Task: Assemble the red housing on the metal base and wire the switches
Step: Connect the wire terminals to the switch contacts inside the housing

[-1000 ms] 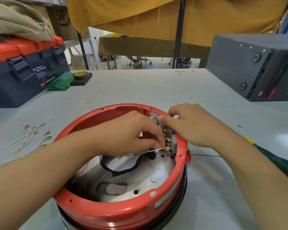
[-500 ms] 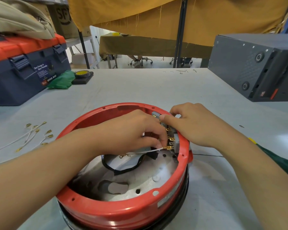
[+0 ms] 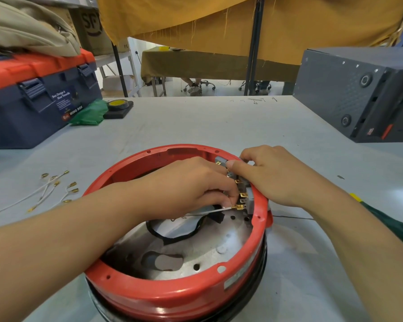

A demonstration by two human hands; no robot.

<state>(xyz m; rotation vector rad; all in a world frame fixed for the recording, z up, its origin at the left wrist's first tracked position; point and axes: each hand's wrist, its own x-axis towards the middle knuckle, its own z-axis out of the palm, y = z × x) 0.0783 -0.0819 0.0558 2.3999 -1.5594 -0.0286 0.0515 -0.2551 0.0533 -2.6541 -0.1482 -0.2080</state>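
Left hand (image 3: 191, 182) pinches white wire (image 3: 209, 211) at switches (image 3: 244, 194); right hand (image 3: 275, 175) grips red housing (image 3: 172, 296).

Your left hand (image 3: 191, 184) reaches in from the lower left, forearm bare, fingers curled down with the fingertips pinched together at the tip. Your right hand (image 3: 272, 175) comes in from the right, knuckles up, fingers bent, thumb stretched out toward the left hand. The two hands sit just beside each other, nearly touching.
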